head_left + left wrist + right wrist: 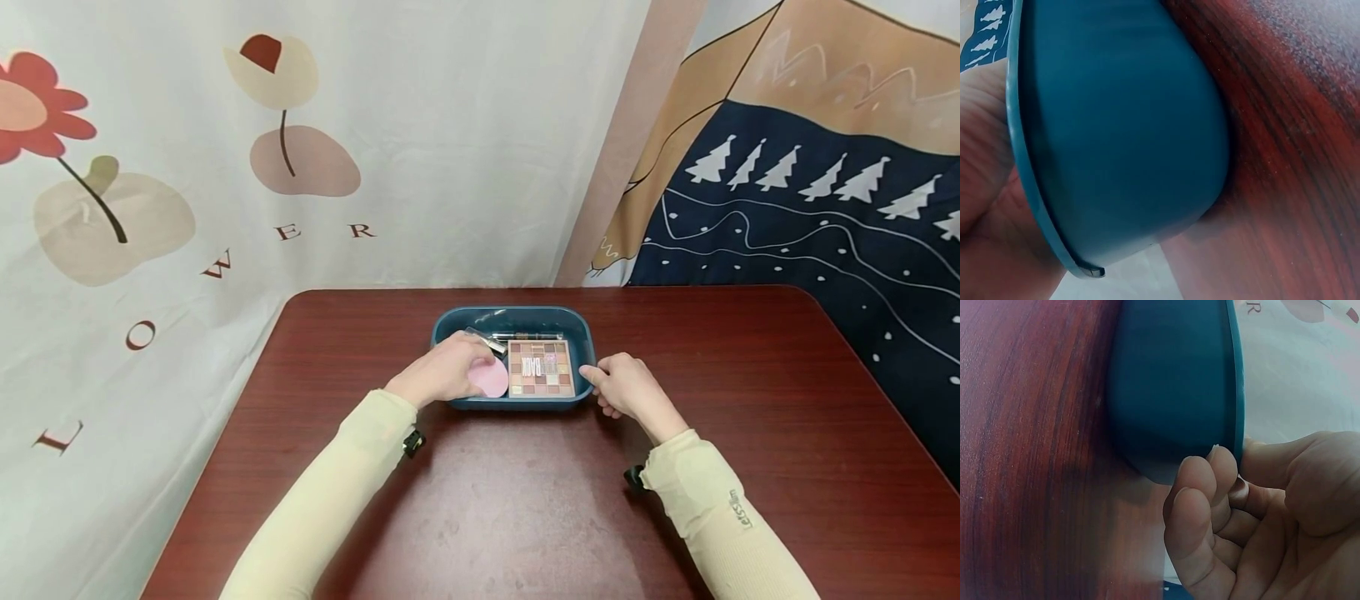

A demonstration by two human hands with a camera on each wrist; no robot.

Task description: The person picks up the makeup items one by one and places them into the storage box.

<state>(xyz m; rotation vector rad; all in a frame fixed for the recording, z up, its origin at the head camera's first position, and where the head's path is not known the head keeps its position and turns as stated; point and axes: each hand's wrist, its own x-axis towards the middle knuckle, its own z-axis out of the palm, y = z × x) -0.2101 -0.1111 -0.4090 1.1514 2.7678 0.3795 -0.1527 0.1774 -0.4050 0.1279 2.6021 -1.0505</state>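
Note:
A blue plastic tray (468, 402) with raised walls stands on the table, seen from outside in both wrist views. My left hand (452, 367) reaches over its left rim, fingers and thumb about the edge of a pink round disc (491, 378); whether it is a powder puff or a compact I cannot tell. In the left wrist view the fingertips are hidden behind the tray wall (1129, 125). My right hand (624, 385) pinches the tray's right rim, thumb on top and fingers curled below it outside. An eyeshadow palette (542, 368) lies beside the disc.
Behind the palette in the tray lie a slim dark stick (527, 337) and a small clear-and-silver item (491, 342) partly behind my left hand. The reddish-brown table (510, 500) reaches back to a printed curtain (465, 167).

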